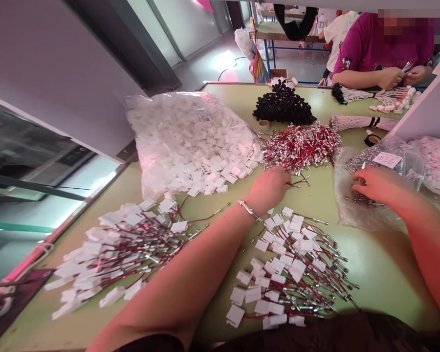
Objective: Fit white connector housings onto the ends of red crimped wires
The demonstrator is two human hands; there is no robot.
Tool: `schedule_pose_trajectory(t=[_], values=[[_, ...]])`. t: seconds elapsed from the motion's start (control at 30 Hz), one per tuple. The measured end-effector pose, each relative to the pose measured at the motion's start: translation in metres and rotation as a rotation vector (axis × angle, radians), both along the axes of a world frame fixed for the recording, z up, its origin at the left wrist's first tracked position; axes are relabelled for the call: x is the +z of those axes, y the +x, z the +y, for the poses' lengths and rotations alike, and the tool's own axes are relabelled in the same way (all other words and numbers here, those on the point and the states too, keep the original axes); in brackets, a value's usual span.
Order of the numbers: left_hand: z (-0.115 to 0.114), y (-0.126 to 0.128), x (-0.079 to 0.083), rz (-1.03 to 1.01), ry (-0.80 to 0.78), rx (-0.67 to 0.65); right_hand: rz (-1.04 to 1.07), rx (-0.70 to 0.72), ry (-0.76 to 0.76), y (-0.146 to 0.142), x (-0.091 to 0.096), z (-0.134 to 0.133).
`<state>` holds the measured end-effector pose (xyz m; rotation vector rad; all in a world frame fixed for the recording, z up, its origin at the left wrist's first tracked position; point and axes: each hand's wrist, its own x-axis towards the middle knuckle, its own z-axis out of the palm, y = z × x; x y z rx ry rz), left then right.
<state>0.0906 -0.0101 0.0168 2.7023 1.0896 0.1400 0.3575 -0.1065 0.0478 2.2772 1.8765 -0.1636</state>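
My left hand (269, 188), a thin bracelet on its wrist, reaches into the near edge of a heap of short red wires with metal ends (300, 145); its fingers are curled and pinched on a wire or two. My right hand (376, 185) rests on a clear plastic bag of small metal terminals (366, 205), fingers bent down into the loose pieces. In front of me lie two piles of red wires fitted with white connector housings, one close (293, 266) and one to the left (117, 249).
A big clear bag of white housings (190, 137) lies at the left. Black parts (284, 105), white wire bundles (363, 122) and tape rolls sit further back. Another person in a purple shirt (385, 46) works across the green table (381, 264). More bags lie at right.
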Motion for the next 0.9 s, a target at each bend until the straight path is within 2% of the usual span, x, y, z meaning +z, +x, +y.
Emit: schedule_pose_trajectory(t=[0.1, 0.27, 0.4, 0.47, 0.57, 0.63, 0.7, 0.77, 0.83, 0.9], values=[[0.001, -0.004, 0.004, 0.047, 0.026, -0.062, -0.050, 0.033, -0.080, 0.015, -0.007, 0.006], [-0.003, 0.005, -0.003, 0.025, 0.081, -0.139, 0.013, 0.080, -0.067, 0.008, -0.012, 0.008], [-0.004, 0.014, -0.010, -0.002, 0.056, -0.141, 0.050, 0.077, -0.076, 0.004, -0.013, 0.007], [-0.005, 0.014, -0.009, -0.087, 0.039, -0.145, 0.017, 0.079, -0.089, 0.003, -0.013, 0.007], [-0.010, 0.011, -0.001, -0.395, -0.012, -0.126, 0.003, 0.077, 0.007, -0.002, -0.009, 0.007], [-0.016, 0.010, 0.004, -0.600, -0.125, -0.063, 0.091, 0.066, 0.159, -0.012, -0.004, 0.004], [-0.022, 0.011, 0.007, -0.691, -0.274, 0.019, 0.271, 0.088, 0.303, -0.027, -0.004, 0.001], [-0.028, 0.013, 0.007, -0.688, -0.417, 0.069, 0.495, 0.152, 0.397, -0.046, -0.008, -0.004], [-0.032, 0.016, 0.006, -0.649, -0.514, 0.062, 0.688, 0.179, 0.481, -0.063, -0.017, -0.007], [-0.035, 0.019, 0.005, -0.618, -0.558, 0.024, 0.851, 0.130, 0.519, -0.075, -0.025, -0.009]])
